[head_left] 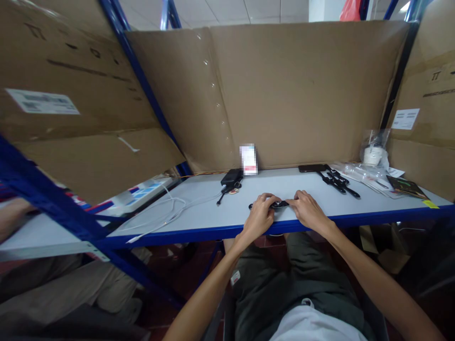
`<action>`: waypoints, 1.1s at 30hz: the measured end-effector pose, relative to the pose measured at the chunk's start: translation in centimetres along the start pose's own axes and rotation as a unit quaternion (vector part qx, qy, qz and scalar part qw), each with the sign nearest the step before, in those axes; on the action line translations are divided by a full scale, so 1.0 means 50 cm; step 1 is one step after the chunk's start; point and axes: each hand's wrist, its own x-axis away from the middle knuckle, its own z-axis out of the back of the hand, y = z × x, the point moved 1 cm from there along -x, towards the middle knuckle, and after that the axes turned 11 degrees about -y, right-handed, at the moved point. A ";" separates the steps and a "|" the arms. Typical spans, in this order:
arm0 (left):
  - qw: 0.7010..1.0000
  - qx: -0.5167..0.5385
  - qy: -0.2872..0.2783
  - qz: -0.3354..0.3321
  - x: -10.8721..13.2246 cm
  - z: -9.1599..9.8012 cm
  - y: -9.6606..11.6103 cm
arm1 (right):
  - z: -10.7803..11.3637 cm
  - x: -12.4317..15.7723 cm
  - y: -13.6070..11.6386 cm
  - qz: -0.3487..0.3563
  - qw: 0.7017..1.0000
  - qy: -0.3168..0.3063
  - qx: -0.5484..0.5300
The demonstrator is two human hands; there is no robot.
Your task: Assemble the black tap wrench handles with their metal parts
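I see my left hand (259, 218) and right hand (308, 210) close together at the near edge of the pale grey tabletop with a blue rim (199, 233). Between them lies a small, flat black plastic piece (279, 204), resting on the table. Each hand pinches one end of it with curled fingertips. I cannot tell its exact shape under the fingers. Further back sits a black power adapter (232, 176), with a loose white cable (167, 213) off to the left. A heap of similar black strips (337, 182) lies to the right, near a clear plastic bag (374, 150). A brown cardboard sheet (302, 94) stands behind.
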 end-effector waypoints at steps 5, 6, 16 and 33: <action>0.993 -0.104 0.051 0.019 0.013 0.008 0.027 | -0.003 0.000 0.000 -0.004 1.000 0.004 -0.007; 0.989 -0.136 0.054 0.025 0.016 0.008 0.034 | -0.004 0.000 0.000 -0.004 1.000 0.003 -0.007; 0.992 -0.115 -0.010 0.057 0.007 0.002 0.015 | -0.006 0.000 0.007 0.021 1.000 0.001 -0.003; 0.976 -0.205 0.066 0.030 0.023 0.008 0.043 | -0.008 -0.001 0.002 0.005 1.000 0.007 -0.013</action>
